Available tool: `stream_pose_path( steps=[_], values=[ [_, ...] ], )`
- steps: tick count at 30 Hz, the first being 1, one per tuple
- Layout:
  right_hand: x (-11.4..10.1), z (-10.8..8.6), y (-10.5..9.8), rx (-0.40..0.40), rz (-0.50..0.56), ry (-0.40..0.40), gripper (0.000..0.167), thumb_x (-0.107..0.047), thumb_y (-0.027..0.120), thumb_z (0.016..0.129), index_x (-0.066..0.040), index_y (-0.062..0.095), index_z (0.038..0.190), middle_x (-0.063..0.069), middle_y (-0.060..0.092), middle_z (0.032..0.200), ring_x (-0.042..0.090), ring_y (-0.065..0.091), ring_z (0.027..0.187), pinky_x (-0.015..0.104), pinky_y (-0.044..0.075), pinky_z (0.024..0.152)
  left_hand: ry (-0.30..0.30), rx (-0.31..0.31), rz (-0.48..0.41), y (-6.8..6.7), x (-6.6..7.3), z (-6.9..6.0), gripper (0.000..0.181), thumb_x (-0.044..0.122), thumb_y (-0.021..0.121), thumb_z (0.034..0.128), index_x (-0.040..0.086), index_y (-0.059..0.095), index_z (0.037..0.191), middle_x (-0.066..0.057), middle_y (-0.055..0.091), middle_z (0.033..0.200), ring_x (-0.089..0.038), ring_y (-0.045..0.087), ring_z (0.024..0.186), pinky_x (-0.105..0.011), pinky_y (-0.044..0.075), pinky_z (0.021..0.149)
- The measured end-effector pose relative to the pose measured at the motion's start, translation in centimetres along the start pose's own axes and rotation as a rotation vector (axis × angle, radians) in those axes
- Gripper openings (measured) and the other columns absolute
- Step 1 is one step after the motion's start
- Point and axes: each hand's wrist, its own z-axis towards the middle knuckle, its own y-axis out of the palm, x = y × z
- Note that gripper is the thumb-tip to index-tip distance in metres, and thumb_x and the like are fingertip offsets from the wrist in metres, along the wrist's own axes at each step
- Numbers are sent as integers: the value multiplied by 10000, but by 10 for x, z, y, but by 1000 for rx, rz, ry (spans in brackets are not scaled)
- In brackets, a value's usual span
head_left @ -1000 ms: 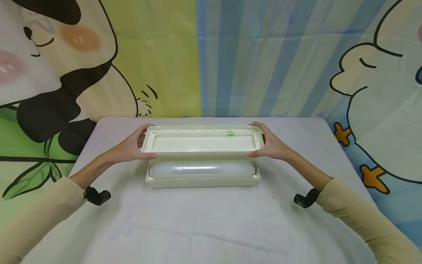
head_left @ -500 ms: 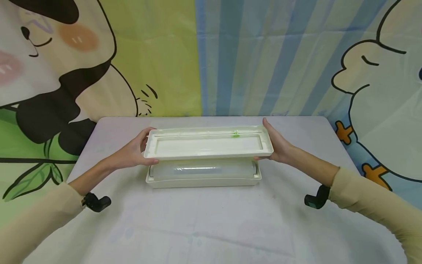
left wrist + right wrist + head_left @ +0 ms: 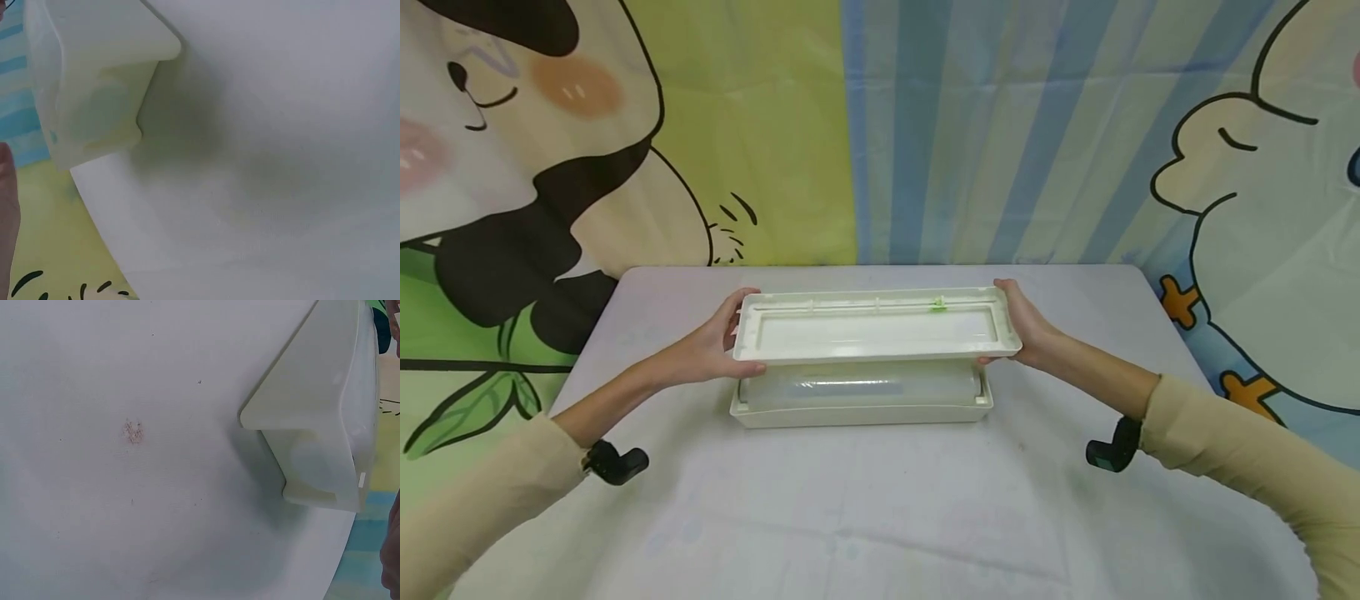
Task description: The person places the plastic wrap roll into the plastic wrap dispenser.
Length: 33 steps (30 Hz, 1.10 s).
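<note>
A white rectangular lid [image 3: 872, 329] with a small green piece [image 3: 937, 305] near its far edge is held above a white box [image 3: 861, 417]. Inside the box lies a clear, shiny film roll [image 3: 850, 384], partly covered by the lid. My left hand [image 3: 711, 337] grips the lid's left end, thumb at the near corner. At the opposite end, my right hand [image 3: 1032, 329] holds the lid, its palm partly behind the edge. Both wrist views show an end of the box [image 3: 100, 112] [image 3: 312, 462], with only bits of the hands at the frame edges.
A table with a pale cloth [image 3: 865, 508] carries the box. Behind it hangs a printed backdrop [image 3: 760, 125] with cartoon figures and stripes. A dark wrist device [image 3: 617, 462] is on the left wrist, and another [image 3: 1115, 446] on the right.
Both hands and the lid have moved slightly right and nearer to me, the right hand farther outward than the left. The box with the roll has stayed in place.
</note>
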Motion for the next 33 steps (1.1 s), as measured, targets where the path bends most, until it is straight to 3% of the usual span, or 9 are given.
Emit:
stream_pose_path(
  steps=[3,5,8,12,15,20,26,29,33],
  values=[
    [1,1,-3,-4,-17,-25,607,-533,144,1007,-75,432,1284,62,631,898,202,654,744,359,543,504,-168,-38,-207,1,12,4,812,294,527,998,155,-65,1536,-168,89,1577,-429,287,1382,-312,490,951],
    [2,1,-4,-9,-27,-40,593,-536,142,1006,-88,451,1242,61,629,894,200,648,743,365,538,503,-301,-44,-351,0,20,9,762,516,341,1020,175,-93,1545,-158,41,1595,-471,260,1395,-440,505,942],
    [2,2,-4,-14,-26,-58,588,-541,147,1004,-95,469,1213,53,641,878,201,650,732,370,533,499,-455,-49,-478,0,27,18,911,771,149,906,151,-23,1551,-198,207,1525,-406,454,1283,-522,508,912],
    [2,3,-2,-14,-3,-70,591,-541,148,1003,-92,494,1170,36,668,831,196,662,694,369,528,479,-552,-99,-518,0,27,20,925,827,80,856,177,159,1511,-130,514,1310,-293,644,1092,-399,562,758],
    [1,3,0,-8,5,-84,583,-539,153,1002,-91,504,1132,32,671,806,192,663,675,374,527,471,-569,-136,-555,1,26,18,884,822,63,859,207,219,1475,-88,608,1179,-351,676,1047,-334,566,647],
    [0,4,2,-1,12,-86,585,-543,156,1000,-92,511,1113,23,681,781,186,666,652,388,525,470,-593,-158,-609,-3,24,18,861,812,92,873,193,236,1453,-101,603,1141,-351,702,945,-322,570,645],
    [1,6,2,-16,13,-98,602,-585,181,988,-102,513,1124,33,668,813,190,655,666,384,521,478,-600,-174,-634,-7,23,18,695,691,107,945,197,297,1396,-102,615,1092,-310,707,867,-288,524,589],
    [1,6,0,-24,-11,-110,625,-633,200,970,-117,510,1139,48,641,872,194,641,711,393,534,520,-568,-178,-645,-7,22,16,628,637,110,958,213,290,1385,-115,579,1142,-328,694,898,-300,513,595],
    [0,6,-3,-77,-77,-109,702,-721,180,928,-143,470,1200,67,571,1023,203,615,852,438,553,646,-478,-166,-608,-10,20,14,575,588,104,967,222,244,1388,-132,457,1239,-370,656,982,-346,511,648]
  ],
)
